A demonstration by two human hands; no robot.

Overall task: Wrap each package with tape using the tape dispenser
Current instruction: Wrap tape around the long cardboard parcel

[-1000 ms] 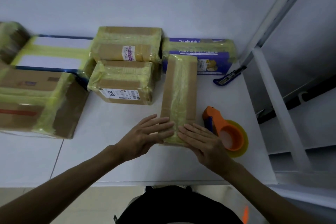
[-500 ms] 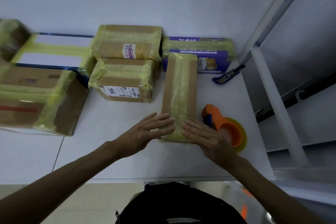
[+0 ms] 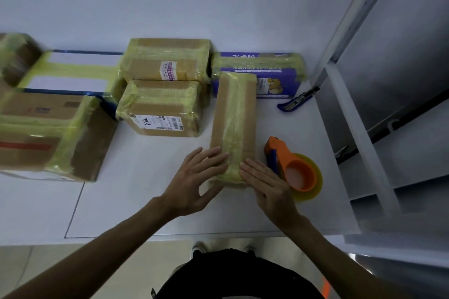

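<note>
On the white tabletop (image 3: pixel 145 206), seen from the head camera, a long cardboard package (image 3: pixel 233 119) lies lengthwise away from the person, with a band of yellowish tape running down the middle of its top and over its near end. Both hands rest on that near end. The left hand (image 3: pixel 194 182) lies flat with fingers straight across the package's left edge and thumb spread apart. The right hand (image 3: pixel 269 184) lies flat with fingers together on the right edge. Neither hand holds anything. Judging by the pose, the palms are pressing the tape down so it sticks where it folds over the end.

Just right of the package, touching or nearly touching the right hand, sits the orange tape dispenser (image 3: pixel 289 165) with its yellow tape roll (image 3: pixel 313 184). It is probably set down there within easy reach for the next strip.

Beyond the package's far end a purple printed box (image 3: pixel 274 80) lies crosswise, and farther right a blue utility knife (image 3: pixel 297 102). Left of the package stand two taped parcels, one (image 3: pixel 160 107) in front of the other (image 3: pixel 167 60), and well to the left a large taped carton (image 3: pixel 48 138). All carry tape already, so they look finished and pushed aside.
</note>
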